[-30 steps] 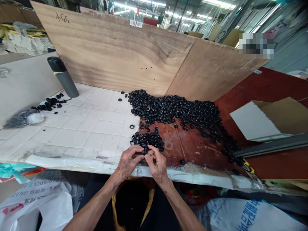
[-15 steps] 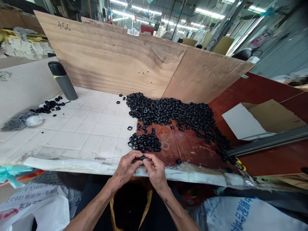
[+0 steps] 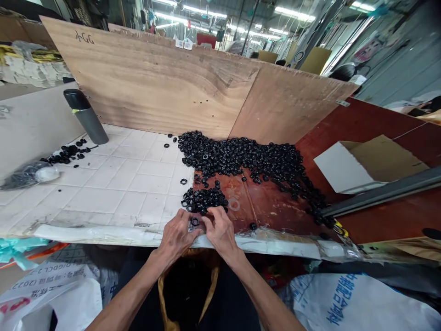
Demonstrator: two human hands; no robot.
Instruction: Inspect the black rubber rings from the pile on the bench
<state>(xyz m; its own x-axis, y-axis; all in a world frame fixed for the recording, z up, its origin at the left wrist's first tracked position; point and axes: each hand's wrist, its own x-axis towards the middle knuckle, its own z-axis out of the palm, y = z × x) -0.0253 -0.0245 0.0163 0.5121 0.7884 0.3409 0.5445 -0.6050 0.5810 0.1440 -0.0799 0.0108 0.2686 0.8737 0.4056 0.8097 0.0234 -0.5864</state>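
My left hand (image 3: 176, 233) rests at the table's front edge with thumb and fingers apart. Between my hands lies a small black ring-shaped part (image 3: 195, 221), which neither hand visibly grips. My right hand (image 3: 221, 228) is also open, its fingertips touching the near side of a small pile of black ring-like parts (image 3: 208, 197). Behind that pile spreads a much larger heap of similar black parts (image 3: 237, 156). A single black part (image 3: 253, 226) lies to the right of my right hand.
A wooden board (image 3: 155, 82) closes off the back. At left stand a grey bottle (image 3: 90, 120) and a plastic bag (image 3: 25, 174) beside scattered black pieces. An open cardboard box (image 3: 344, 168) sits at right behind a metal bar (image 3: 382, 191). A dark yellow-edged opening (image 3: 186, 289) is below my hands.
My hands have parted from a pinch on a small black part. My right fingers have moved forward to the small pile, and a black ring now shows between my hands. The view shifted slightly.
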